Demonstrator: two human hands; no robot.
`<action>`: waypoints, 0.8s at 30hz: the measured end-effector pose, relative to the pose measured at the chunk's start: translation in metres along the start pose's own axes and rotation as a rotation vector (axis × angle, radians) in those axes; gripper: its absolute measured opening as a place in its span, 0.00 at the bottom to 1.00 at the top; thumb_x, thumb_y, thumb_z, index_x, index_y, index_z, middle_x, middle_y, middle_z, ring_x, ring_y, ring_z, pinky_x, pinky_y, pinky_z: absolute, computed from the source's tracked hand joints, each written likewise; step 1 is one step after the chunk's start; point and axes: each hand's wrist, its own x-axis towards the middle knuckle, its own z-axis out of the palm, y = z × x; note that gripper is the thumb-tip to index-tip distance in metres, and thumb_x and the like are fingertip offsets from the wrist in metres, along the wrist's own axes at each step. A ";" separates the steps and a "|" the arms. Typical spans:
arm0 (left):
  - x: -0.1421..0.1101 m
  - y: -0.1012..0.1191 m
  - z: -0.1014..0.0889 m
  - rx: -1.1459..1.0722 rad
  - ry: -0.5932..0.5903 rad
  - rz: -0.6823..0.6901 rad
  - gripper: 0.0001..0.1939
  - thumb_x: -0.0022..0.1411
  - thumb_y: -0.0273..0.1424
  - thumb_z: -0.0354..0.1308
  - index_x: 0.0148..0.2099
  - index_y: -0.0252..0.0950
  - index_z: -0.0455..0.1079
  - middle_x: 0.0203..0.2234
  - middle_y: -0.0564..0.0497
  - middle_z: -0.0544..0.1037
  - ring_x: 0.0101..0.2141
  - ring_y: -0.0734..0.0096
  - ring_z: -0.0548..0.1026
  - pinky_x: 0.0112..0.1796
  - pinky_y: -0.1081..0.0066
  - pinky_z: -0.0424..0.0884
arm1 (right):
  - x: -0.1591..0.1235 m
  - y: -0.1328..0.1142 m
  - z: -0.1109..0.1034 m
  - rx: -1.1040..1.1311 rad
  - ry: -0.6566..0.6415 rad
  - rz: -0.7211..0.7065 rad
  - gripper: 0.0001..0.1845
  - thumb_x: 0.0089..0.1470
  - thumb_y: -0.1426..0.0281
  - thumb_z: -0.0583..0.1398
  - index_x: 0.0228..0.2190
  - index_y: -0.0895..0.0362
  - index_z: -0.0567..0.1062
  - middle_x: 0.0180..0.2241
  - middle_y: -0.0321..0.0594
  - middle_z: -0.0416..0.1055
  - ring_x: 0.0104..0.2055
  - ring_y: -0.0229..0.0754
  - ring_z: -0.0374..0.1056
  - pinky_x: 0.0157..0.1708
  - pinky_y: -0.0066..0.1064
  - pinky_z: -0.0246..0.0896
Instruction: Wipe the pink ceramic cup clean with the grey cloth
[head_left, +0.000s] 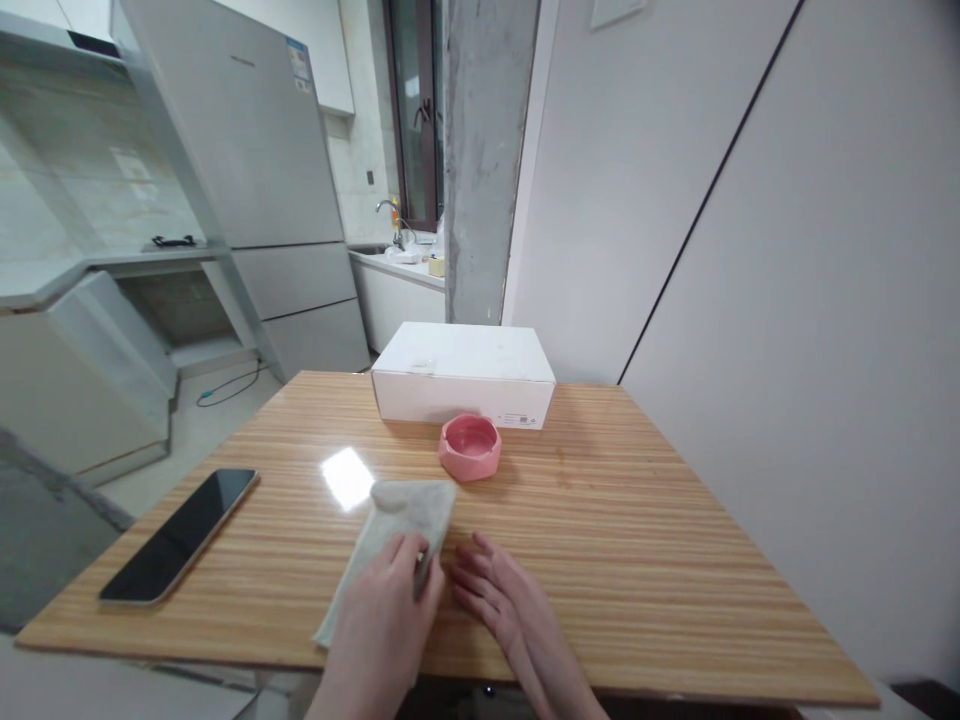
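Note:
A pale grey-green folded cloth (412, 508) lies on the table near its front edge, slanting from lower left to upper right. My left hand (391, 600) is closed over its right side, thumb and fingers pinching the fabric; part of the cloth is hidden beneath the hand. Just to the right, my right hand (504, 592) holds nothing. Its fingers are stretched out and apart, with the palm turned toward the cloth. Beyond both hands sits a pink ashtray (470, 460) with faceted sides.
A white box (465, 385) stands behind the ashtray at the far side of the wooden table (637, 560). On the left lies a dark-screened phone (180, 540). A white wall (787, 300) rises along the right, and a tall refrigerator (247, 180) stands beyond the table.

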 end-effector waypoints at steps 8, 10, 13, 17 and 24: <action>-0.010 0.081 0.028 -0.274 -0.123 0.446 0.06 0.60 0.27 0.51 0.33 0.37 0.69 0.30 0.48 0.76 0.32 0.64 0.75 0.32 0.67 0.69 | -0.006 -0.039 -0.020 0.338 0.189 0.199 0.15 0.41 0.62 0.68 0.28 0.60 0.77 0.30 0.45 0.79 0.43 0.52 0.73 0.45 0.40 0.68; 0.012 0.079 0.020 -0.466 -0.085 0.503 0.08 0.62 0.29 0.50 0.35 0.38 0.70 0.33 0.49 0.75 0.36 0.67 0.74 0.37 0.68 0.70 | -0.007 -0.044 -0.032 0.382 0.274 0.232 0.10 0.43 0.67 0.66 0.29 0.62 0.77 0.29 0.45 0.79 0.42 0.52 0.74 0.45 0.40 0.68; 0.066 0.055 0.010 -0.579 0.240 0.455 0.17 0.59 0.33 0.55 0.51 0.37 0.66 0.48 0.43 0.70 0.50 0.60 0.69 0.51 0.59 0.65 | -0.010 -0.052 -0.045 0.432 0.384 0.203 0.12 0.48 0.71 0.63 0.36 0.63 0.76 0.31 0.45 0.79 0.43 0.49 0.74 0.47 0.38 0.68; 0.133 0.013 0.019 -0.541 0.244 0.258 0.53 0.41 0.43 0.69 0.65 0.35 0.48 0.61 0.37 0.56 0.61 0.48 0.56 0.58 0.51 0.55 | -0.007 -0.066 -0.055 0.413 0.524 0.136 0.17 0.50 0.74 0.62 0.44 0.63 0.73 0.34 0.47 0.79 0.42 0.49 0.75 0.46 0.39 0.68; 0.145 0.000 0.031 -0.804 -0.055 0.240 0.40 0.40 0.39 0.70 0.56 0.37 0.63 0.49 0.44 0.74 0.49 0.57 0.72 0.50 0.59 0.67 | 0.022 -0.105 -0.061 0.214 0.623 -0.189 0.18 0.49 0.73 0.63 0.44 0.59 0.73 0.38 0.43 0.78 0.45 0.46 0.73 0.45 0.36 0.69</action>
